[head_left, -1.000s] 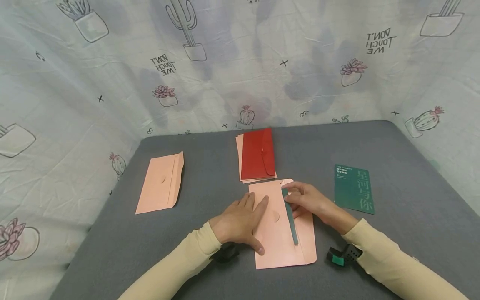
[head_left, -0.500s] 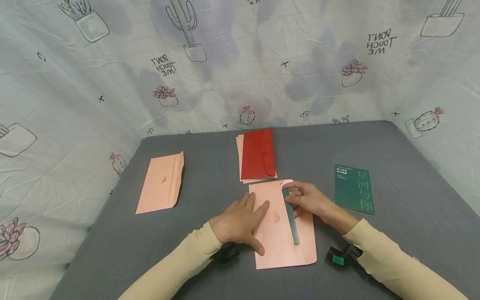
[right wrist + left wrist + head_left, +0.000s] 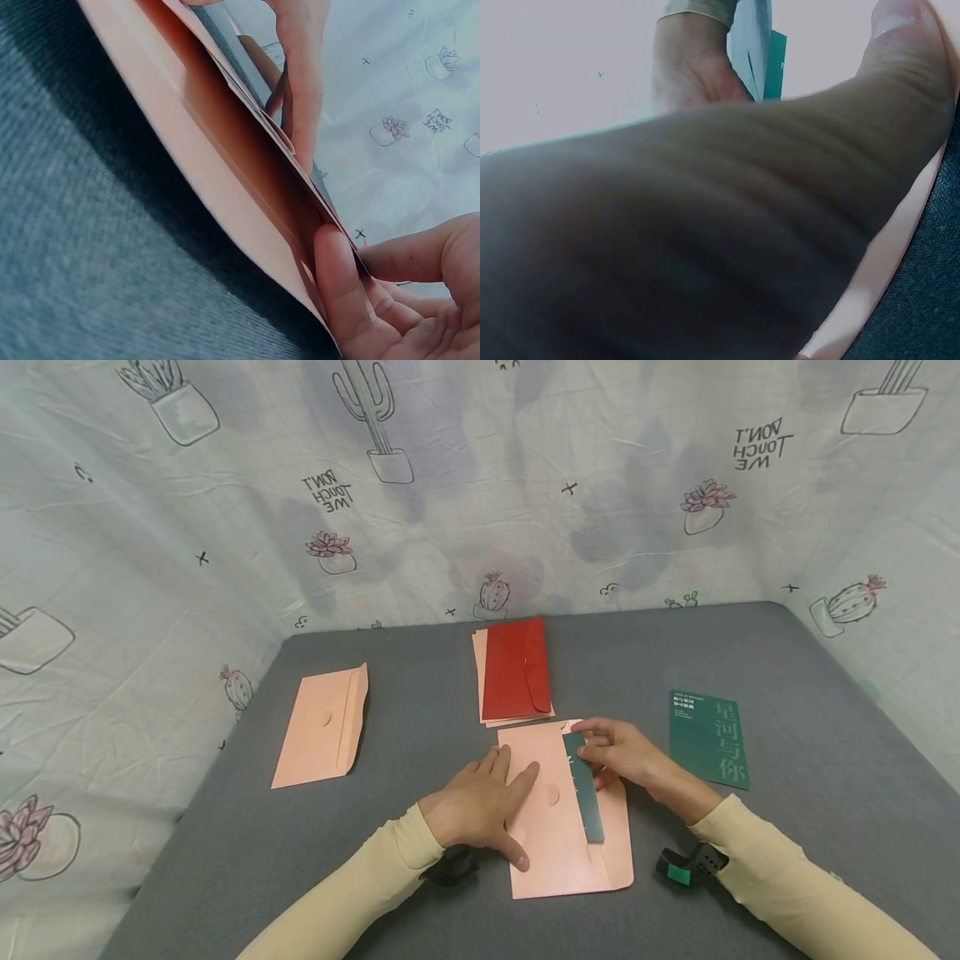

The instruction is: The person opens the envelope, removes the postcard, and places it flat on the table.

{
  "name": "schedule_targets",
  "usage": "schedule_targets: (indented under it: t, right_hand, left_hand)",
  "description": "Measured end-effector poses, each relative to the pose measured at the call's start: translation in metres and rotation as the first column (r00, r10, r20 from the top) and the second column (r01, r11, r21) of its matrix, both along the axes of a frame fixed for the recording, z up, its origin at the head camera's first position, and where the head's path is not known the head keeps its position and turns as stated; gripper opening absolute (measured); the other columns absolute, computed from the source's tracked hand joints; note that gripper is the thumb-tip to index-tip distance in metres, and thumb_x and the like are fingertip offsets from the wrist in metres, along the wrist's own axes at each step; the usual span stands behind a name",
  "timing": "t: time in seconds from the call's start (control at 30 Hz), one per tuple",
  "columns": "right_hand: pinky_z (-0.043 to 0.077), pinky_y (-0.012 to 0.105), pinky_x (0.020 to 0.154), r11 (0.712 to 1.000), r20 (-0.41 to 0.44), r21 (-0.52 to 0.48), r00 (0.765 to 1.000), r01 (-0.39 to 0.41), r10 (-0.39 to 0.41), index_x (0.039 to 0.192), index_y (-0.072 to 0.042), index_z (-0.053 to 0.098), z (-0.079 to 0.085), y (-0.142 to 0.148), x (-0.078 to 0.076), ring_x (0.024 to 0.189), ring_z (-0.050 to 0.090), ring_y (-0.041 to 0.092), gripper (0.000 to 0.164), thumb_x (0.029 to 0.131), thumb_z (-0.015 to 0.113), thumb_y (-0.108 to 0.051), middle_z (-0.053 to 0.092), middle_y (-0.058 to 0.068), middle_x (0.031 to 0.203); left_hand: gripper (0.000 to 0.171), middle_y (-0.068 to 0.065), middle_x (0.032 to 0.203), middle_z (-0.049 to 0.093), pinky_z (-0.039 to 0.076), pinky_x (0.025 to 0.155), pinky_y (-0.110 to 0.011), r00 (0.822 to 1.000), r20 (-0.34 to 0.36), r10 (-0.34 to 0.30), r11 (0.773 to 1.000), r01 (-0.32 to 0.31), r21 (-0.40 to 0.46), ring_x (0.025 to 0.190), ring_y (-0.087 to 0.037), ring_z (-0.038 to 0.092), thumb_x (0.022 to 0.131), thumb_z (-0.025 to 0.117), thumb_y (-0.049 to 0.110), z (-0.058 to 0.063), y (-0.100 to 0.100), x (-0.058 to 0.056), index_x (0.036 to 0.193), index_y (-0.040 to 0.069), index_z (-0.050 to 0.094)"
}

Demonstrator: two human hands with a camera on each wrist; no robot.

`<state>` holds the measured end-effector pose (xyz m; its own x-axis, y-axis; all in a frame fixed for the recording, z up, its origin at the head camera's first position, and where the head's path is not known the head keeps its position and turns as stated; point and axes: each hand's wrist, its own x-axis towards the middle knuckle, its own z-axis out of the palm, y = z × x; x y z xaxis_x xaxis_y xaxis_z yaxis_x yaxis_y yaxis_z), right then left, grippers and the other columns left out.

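In the head view my left hand [image 3: 483,802] lies spread over the left side of a pink envelope [image 3: 543,860], fingers straight. A strip of dark green card [image 3: 583,793] with white print shows along the envelope's mouth, the rest hidden or inside. My right hand [image 3: 622,756] pinches this card near its far end, index finger by the envelope's far corner. The right wrist view shows the envelope's mouth [image 3: 247,161] gaping beside the right fingers [image 3: 341,285]. In the left wrist view a thumb [image 3: 900,60] presses on the pink paper, and the green card [image 3: 776,64] stands edge-up beyond.
A red envelope [image 3: 513,668] rests on pink ones [image 3: 480,672] just beyond. Another pink envelope [image 3: 315,727] lies at the left with its flap raised. At the right lies a green printed card [image 3: 708,739]. A patterned cloth [image 3: 450,510] hangs behind the grey table [image 3: 420,693].
The right hand has shifted slightly, fingers rising a little. More of the green card shows at the envelope's mouth, and its white print has come into view. The left hand stays put.
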<state>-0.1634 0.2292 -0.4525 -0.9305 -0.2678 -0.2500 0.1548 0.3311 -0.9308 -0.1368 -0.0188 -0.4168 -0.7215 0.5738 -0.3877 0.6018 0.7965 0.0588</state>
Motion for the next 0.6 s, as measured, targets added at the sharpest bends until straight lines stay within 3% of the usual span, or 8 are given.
schedule_targets:
  t: [0.6]
  right_hand:
    - [0.060,0.034,0.060,0.998,-0.037,0.053,0.999,0.034,-0.032,0.143,0.001,0.049,0.0017,0.0032,-0.0018,0.057,0.064,0.015,0.048,0.097,0.060,-0.007,0.070,0.014,0.097]
  left_hand:
    - [0.123,-0.022,0.168,0.020,0.032,0.122,-0.050,1.000,-0.002,0.003,1.000,-0.003,-0.012,0.156,-0.039,0.023,0.064,0.082,0.073,-0.0013,0.0007,0.0002,0.162,0.023,0.026]
